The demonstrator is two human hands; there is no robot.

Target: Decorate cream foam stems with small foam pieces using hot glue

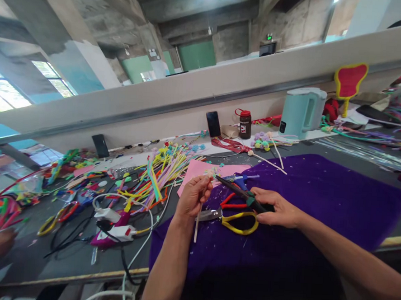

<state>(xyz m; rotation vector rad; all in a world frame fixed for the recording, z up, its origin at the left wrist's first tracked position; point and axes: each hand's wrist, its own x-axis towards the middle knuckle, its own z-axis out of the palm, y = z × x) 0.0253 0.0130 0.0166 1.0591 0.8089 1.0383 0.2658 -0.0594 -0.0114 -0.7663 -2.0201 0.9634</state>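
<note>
The left hand [193,195] pinches a thin white stick [199,213] between thumb and fingertips; the stick hangs down past the palm toward the near edge of the bench [77,269], and its top end, with a small pale tuft, stands just above the fingers. The right hand [278,208] is closed around the handle of a black glue gun [243,194], whose nozzle points left and reaches the stick's top, right at the left hand's fingertips. Both hands hover over a purple cloth [320,198] spread along the bench's near edge. Just below the gun, on the cloth, lie yellow-handled scissors [238,221] (a red-handled tool sits partly under them, too hidden to name). A pink sheet [199,168] lies beyond the hands, toward the back wall. Left of it, a heap of coloured pipe cleaners [158,179] spreads across the bench middle. A pale blue kettle [301,112] and a dark bottle [245,123] stand at the far edge.
</note>
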